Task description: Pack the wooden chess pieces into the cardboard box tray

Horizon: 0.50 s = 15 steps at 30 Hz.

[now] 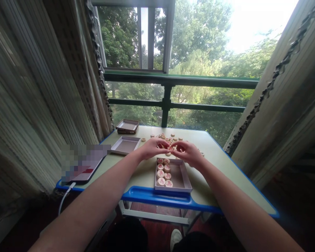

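My left hand (153,147) and my right hand (188,152) meet over the middle of the table, thumbs and fingers curled toward each other. Between their fingertips is a round Chinese chess piece (170,148) with a red character, apparently gripped from both sides. Just below my hands lies a shallow box (182,175) with two columns of round pieces along its left side, such as this one (161,181), their red characters facing up. Behind my fingers, more loose pieces (172,135) are scattered, partly hidden by my hands.
Left of my hands sits a second shallow box (124,145), with stacked small boxes (127,126) behind it. A flat device (94,168) with a white cable (65,199) rests at the table's left edge. The table (225,178) has a blue rim; a window and green railing (212,82) stand beyond.
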{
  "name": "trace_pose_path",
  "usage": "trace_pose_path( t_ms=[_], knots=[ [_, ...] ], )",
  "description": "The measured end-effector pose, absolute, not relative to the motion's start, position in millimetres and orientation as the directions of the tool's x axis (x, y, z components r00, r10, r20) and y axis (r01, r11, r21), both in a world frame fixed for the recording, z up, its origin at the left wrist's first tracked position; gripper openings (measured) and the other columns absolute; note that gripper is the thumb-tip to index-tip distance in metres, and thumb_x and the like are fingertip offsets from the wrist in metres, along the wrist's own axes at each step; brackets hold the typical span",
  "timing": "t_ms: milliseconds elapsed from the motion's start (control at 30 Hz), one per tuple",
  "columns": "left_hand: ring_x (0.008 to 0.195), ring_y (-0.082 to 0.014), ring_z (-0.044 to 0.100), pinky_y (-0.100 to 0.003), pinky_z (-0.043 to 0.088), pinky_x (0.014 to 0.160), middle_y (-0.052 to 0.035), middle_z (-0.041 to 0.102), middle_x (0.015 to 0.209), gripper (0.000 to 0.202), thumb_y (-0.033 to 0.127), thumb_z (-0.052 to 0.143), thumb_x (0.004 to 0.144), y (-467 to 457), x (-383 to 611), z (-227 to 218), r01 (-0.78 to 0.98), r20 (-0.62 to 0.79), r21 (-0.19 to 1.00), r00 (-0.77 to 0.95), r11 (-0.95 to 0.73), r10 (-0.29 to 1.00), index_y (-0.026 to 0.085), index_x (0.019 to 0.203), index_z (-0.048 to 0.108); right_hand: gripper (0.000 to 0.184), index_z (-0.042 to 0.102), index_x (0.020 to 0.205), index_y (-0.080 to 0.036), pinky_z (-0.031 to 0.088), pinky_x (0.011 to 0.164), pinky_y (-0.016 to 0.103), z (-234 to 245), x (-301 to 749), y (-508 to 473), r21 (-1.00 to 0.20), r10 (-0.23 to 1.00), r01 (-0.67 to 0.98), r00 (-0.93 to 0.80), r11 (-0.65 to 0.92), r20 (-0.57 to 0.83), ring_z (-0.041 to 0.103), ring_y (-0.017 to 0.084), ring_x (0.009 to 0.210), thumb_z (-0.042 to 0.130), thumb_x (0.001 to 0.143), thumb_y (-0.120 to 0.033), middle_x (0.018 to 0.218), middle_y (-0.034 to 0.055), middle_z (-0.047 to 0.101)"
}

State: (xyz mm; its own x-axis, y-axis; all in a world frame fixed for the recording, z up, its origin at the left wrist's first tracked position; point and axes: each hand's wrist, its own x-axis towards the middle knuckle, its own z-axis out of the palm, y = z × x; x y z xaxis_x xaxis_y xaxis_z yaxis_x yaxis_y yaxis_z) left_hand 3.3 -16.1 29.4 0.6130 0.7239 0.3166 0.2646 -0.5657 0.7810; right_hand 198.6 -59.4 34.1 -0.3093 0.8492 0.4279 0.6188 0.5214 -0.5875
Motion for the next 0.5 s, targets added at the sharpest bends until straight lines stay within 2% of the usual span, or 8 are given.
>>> trace_pose_path(
  t_ms=[267,367,500],
  knots=[
    [0.072,-0.0133,0.06,-0.023,0.048,0.064,-0.0063,0.068,0.084,0.033,0.034,0.068,0.067,-20.5,3.1,31.3,0.238,0.296,0.81,0.623,-0.536,0.724,0.012,0.093,0.068,0.036,0.066,0.091,-0.016,0.032,0.049,0.024,44.5,201.4,-68.3,-0.611,0.883,0.639,-0.318,0.468,0.344,0.04,0.009,0.052,0.058,0.073,-0.047,0.059,-0.002,0.048],
    [0.068,-0.0121,0.059,-0.022,0.046,0.061,-0.004,0.068,0.078,0.022,0.028,0.061,0.072,-20.0,1.7,30.6,0.355,0.379,0.715,0.529,-0.603,0.76,0.013,0.086,0.069,0.034,0.066,0.089,-0.016,0.033,0.051,0.023,52.7,202.6,-75.8,-0.6,0.87,0.629,-0.369,0.494,0.328,0.041,0.009,0.054,0.06,0.072,-0.045,0.06,-0.0018,0.049],
    [0.069,-0.0123,0.058,-0.023,0.044,0.066,-0.0019,0.067,0.075,0.016,0.017,0.054,0.072,-16.0,1.4,25.3,0.535,0.501,0.505,0.457,-0.677,0.735,0.016,0.075,0.069,0.029,0.066,0.087,-0.017,0.038,0.06,0.024,58.9,197.6,-88.6,-0.563,0.789,0.587,-0.575,0.582,0.216,0.048,0.011,0.065,0.064,0.071,-0.041,0.07,0.0003,0.055]
  ],
)
